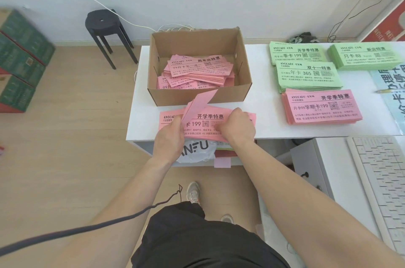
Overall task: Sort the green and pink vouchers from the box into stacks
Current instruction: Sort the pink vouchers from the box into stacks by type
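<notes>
At the far left stand green cartons (22,55) and a black stool (103,22), both off the white table (269,101). On the table's left part sits the open cardboard box (197,98), with a loose heap of pink vouchers (197,70) lying in it at mixed angles. No green ones show there. Just near of the box, at the table's near edge, both hands work a pink bundle (210,117). The left hand (169,134) pinches the lifted slips (200,102), peeling them up off the bundle's left end. The right hand (237,126) has its fingers curled onto the bundle's right end, pinning it down. The step in hand looks like checking and separating a batch of pink slips by their print. The next move probably calls for reading each heading and carrying matching slips right to the 1 pink stack (322,107), or starting a new pile. The bundle's long axis runs left to right, print facing up and readable from the near side. The lifted slips tilt up, their free end pointing far and right. Further right lie 3 green stacks (306,77), squared the same way, then a white keyboard (381,180).
</notes>
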The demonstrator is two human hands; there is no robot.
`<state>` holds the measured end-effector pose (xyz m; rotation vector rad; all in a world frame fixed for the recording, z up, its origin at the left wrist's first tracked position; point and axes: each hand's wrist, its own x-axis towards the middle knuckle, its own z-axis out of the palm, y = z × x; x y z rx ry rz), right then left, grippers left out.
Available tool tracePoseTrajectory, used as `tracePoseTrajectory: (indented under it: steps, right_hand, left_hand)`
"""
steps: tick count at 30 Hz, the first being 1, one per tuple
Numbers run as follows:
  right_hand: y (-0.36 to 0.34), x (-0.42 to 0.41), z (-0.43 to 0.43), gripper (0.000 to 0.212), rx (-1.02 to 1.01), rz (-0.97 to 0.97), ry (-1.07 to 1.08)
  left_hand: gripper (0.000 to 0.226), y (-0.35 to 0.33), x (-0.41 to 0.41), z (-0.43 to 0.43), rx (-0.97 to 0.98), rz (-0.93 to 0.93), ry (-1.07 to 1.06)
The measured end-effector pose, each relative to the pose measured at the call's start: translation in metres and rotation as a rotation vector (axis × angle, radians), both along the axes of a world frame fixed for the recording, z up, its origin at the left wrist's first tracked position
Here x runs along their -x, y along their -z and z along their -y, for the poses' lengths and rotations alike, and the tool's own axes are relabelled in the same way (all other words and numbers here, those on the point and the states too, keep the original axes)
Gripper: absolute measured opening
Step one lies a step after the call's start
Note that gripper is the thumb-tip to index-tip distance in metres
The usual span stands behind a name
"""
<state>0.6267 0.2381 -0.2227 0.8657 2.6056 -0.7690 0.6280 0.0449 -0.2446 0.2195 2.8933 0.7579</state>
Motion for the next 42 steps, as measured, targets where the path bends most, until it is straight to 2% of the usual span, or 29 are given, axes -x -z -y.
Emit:
tracePoseTrajectory:
  steps: [4,7,9,12,15,17,21,25,28,31,36,42]
  right_hand:
    - [0.003,0.000,0.011,0.049,0.011,0.004,0.103]
    - [0.005,0.000,0.015,0.054,0.058,0.021,0.206]
    - [0.004,0.000,0.016,0.054,0.040,0.039,0.200]
    - [0.004,0.000,0.018,0.044,-0.002,0.055,0.183]
    - [0.005,-0.006,0.020,0.037,-0.034,-0.003,0.151]
    - [0.006,-0.013,0.019,0.036,0.036,-0.106,0.167]
    - [0.005,-0.026,0.010,0.053,0.339,-0.244,0.251]
    - [0.009,-0.036,-0.007,0.058,0.297,-0.254,0.076]
    - [0.015,-0.041,-0.019,0.065,0.107,-0.253,-0.101]
    - [0.019,-0.046,-0.025,0.062,0.015,-0.225,-0.234]
    - [0.021,-0.050,-0.035,0.061,-0.048,-0.197,-0.346]
    - [0.019,-0.054,-0.033,0.062,-0.094,-0.217,-0.393]
  left_hand:
    - [0.021,0.001,0.000,0.000,0.011,0.001,-0.012]
    - [0.022,0.004,0.002,-0.001,0.011,0.007,-0.025]
    - [0.023,0.006,0.002,-0.001,0.010,0.007,-0.024]
    - [0.024,0.007,0.001,0.000,0.007,0.002,-0.025]
    - [0.022,0.008,0.002,0.001,0.020,0.004,-0.019]
    - [0.022,0.009,0.003,0.001,0.038,-0.006,0.002]
    - [0.026,0.013,0.001,-0.001,0.054,-0.100,0.071]
    - [0.036,0.023,0.002,0.005,0.094,-0.168,0.175]
    - [0.037,0.025,0.007,0.010,0.067,-0.184,0.217]
    - [0.038,0.024,0.014,0.015,0.072,-0.176,0.290]
    - [0.053,0.013,0.022,0.023,0.127,-0.095,0.391]
    - [0.063,0.012,0.023,0.028,0.203,-0.173,0.510]
